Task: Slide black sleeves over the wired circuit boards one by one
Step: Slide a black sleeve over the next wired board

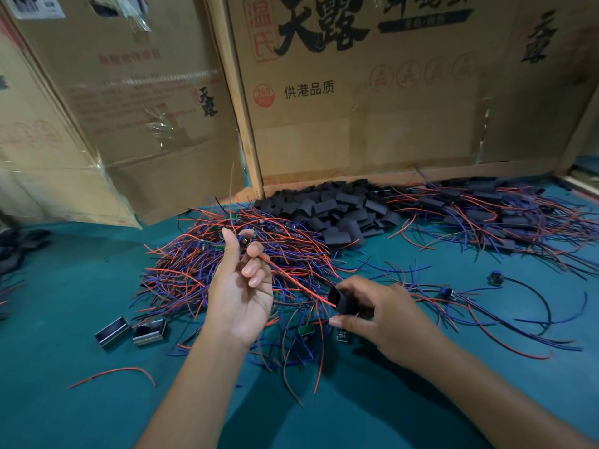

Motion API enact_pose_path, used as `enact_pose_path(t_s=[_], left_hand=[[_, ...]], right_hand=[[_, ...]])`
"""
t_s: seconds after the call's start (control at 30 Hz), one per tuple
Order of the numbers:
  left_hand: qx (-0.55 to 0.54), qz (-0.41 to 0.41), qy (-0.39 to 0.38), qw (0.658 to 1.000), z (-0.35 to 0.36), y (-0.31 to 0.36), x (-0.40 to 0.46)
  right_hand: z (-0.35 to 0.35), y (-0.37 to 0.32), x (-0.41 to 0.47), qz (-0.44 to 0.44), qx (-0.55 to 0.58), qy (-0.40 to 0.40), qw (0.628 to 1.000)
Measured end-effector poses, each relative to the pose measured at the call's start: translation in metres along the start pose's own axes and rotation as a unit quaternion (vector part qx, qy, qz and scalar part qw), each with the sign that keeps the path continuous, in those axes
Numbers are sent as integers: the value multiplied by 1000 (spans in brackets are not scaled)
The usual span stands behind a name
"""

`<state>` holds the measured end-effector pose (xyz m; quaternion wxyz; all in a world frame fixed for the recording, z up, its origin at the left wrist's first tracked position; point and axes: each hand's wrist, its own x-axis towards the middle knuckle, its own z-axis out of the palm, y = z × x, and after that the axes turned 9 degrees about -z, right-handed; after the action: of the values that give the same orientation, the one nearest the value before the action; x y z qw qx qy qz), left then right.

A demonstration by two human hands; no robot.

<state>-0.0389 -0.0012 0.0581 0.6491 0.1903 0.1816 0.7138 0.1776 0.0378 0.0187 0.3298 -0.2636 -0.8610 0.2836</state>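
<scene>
Above the green worktop (81,286), my left hand (240,296) pinches a wired circuit board (246,238); its red wire (291,280) reaches the black sleeve (343,303) in my right hand's (382,315) curled grip.

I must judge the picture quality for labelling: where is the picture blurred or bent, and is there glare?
Head view: wide-angle lens bends the cardboard boxes outward at the edges; the top left corner is smeared and soft; tape on the left box glints; the left hand, right hand and black sleeve are fairly sharp; light is dim and even, with soft shadows on the green table.
</scene>
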Motion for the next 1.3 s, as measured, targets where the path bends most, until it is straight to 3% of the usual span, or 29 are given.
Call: enact_pose_path(t_s=[0.27,0.63,0.87,1.3], left_hand=[[-28,-33,-51,998,-8,-8,3],[63,26,45,997,-2,-7,3],[146,88,40,984,1,-6,2],[177,93,64,978,-1,-2,0]], right_hand=[[-1,-2,0,-19,20,-11,1000],[-1,3,0,-41,50,-28,998],[-2,8,1,-39,39,-36,998],[-4,4,0,-37,26,-35,998]])
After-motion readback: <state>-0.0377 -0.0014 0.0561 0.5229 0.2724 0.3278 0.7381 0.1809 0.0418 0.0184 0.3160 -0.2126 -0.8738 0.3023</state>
